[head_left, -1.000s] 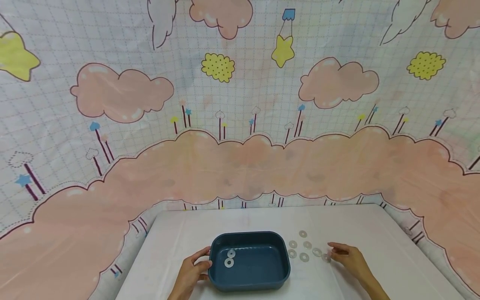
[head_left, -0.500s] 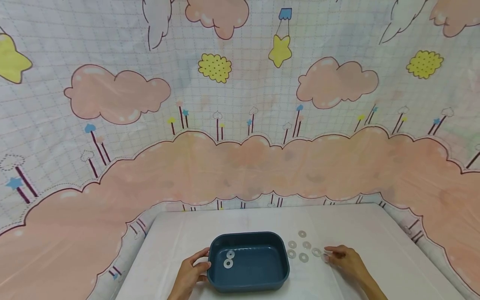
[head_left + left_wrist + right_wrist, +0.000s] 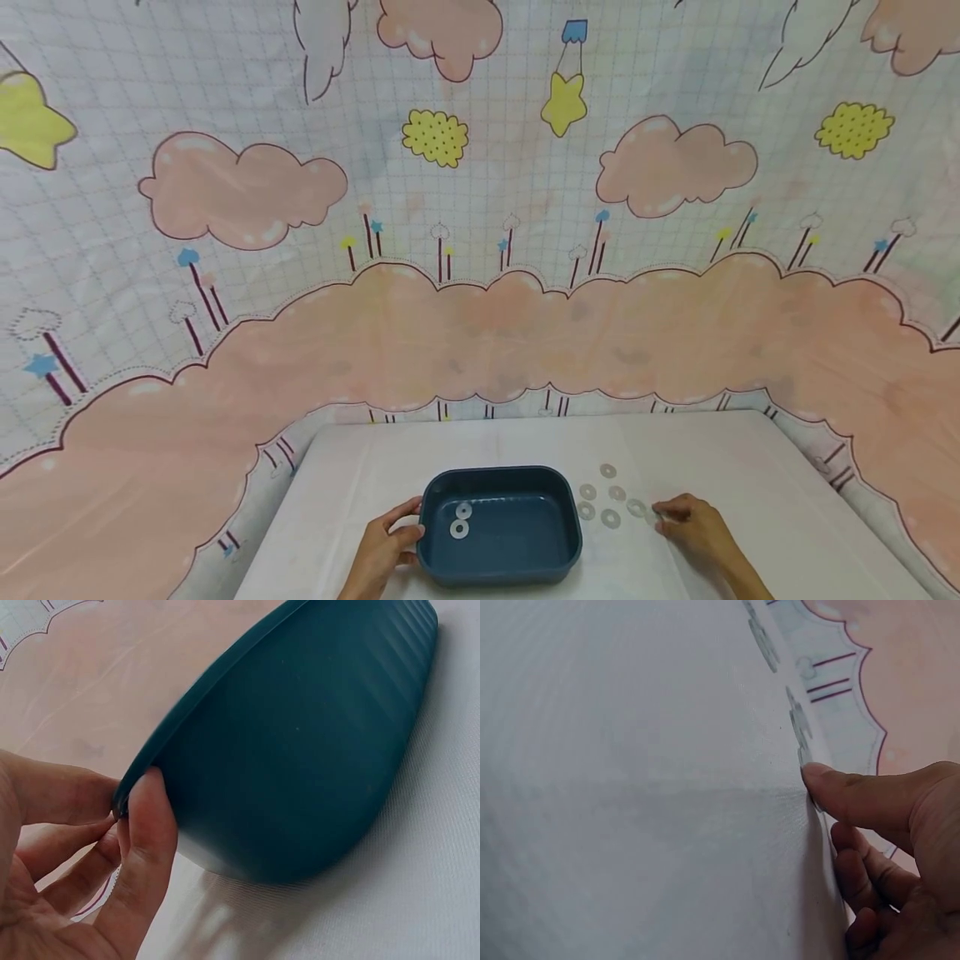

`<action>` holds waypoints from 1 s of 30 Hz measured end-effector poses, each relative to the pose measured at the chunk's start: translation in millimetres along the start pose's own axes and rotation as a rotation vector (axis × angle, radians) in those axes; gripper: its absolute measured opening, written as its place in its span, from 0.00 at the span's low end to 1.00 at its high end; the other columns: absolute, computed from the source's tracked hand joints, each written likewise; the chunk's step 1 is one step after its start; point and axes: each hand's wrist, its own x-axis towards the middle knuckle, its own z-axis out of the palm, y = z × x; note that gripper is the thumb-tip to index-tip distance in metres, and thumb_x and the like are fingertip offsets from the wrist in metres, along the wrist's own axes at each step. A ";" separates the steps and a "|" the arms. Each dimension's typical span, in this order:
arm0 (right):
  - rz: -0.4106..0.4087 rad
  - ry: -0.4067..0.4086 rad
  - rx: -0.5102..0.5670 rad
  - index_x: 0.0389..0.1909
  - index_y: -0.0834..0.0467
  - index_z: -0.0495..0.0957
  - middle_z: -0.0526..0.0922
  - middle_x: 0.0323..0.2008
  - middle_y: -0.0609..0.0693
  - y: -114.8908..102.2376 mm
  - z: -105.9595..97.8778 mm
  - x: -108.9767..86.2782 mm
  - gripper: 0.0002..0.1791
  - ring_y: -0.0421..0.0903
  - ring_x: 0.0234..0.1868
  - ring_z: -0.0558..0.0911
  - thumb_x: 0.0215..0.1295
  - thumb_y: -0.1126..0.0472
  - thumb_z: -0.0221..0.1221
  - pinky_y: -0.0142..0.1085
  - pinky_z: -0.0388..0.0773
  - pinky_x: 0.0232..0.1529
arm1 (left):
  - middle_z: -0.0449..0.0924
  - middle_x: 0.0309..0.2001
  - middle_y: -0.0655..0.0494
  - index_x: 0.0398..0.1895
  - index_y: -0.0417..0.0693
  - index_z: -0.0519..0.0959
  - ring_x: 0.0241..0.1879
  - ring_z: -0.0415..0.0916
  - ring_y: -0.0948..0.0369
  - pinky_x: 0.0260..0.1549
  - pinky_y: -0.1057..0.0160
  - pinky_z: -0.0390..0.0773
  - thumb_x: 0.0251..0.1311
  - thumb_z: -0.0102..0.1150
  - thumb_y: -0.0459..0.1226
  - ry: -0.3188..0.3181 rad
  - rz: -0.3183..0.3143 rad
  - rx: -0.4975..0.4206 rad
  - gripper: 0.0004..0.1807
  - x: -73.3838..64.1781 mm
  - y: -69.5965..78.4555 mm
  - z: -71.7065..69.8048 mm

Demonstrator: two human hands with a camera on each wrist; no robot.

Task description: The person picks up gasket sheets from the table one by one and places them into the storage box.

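A dark blue rectangular plastic tub (image 3: 517,542) stands on the white table, with two pale flat washers (image 3: 459,528) lying inside at its left. My left hand (image 3: 378,550) holds the tub's left end, its thumb (image 3: 146,855) against the outer wall just under the rim. To the right of the tub, several more washers (image 3: 611,518) lie loose on the tabletop. My right hand (image 3: 699,527) pinches the rightmost washer (image 3: 650,517) at table level. In the right wrist view the thumb (image 3: 832,791) covers part of that washer, and the index fingertip is hidden.
The white-covered table (image 3: 375,454) ends at a far edge against a patterned cloth backdrop (image 3: 525,333). The same cloth hangs down along both sides. Loose washers lie between the tub and my right hand.
My right hand's thumb and index finger have come together at the rightmost washer, after hovering over it half-spread. The left hand, tub and other washers stay in place.
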 end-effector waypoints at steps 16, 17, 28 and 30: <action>0.020 0.017 0.086 0.39 0.60 0.84 0.83 0.31 0.47 -0.1 -2.5 -1.2 0.10 0.38 0.31 0.76 0.53 0.67 0.66 0.30 0.72 0.34 | 0.72 0.58 0.35 0.66 0.35 0.70 0.32 0.77 0.60 0.27 0.60 0.80 0.57 0.59 0.29 -0.005 -0.004 0.017 0.30 -1.5 3.3 1.4; 0.023 0.016 0.086 0.38 0.59 0.84 0.83 0.31 0.46 0.5 -2.6 -1.5 0.10 0.38 0.30 0.76 0.53 0.67 0.66 0.29 0.71 0.34 | 0.72 0.57 0.35 0.66 0.35 0.70 0.32 0.77 0.60 0.27 0.60 0.80 0.57 0.59 0.28 -0.005 -0.005 0.018 0.30 -1.6 3.0 1.5; 0.037 0.002 0.120 0.37 0.61 0.83 0.83 0.31 0.48 -3.9 -6.8 -3.7 0.08 0.39 0.30 0.75 0.55 0.67 0.66 0.29 0.71 0.33 | 0.73 0.57 0.35 0.66 0.35 0.70 0.32 0.78 0.60 0.28 0.59 0.81 0.56 0.59 0.29 0.005 -0.014 0.028 0.31 -0.2 3.1 1.3; 0.045 0.004 0.128 0.37 0.62 0.83 0.84 0.31 0.48 -4.1 -7.3 -3.1 0.08 0.40 0.30 0.76 0.55 0.68 0.66 0.29 0.72 0.33 | 0.72 0.57 0.35 0.66 0.35 0.70 0.32 0.78 0.60 0.28 0.59 0.81 0.56 0.59 0.28 0.004 -0.013 0.031 0.31 0.4 2.9 1.5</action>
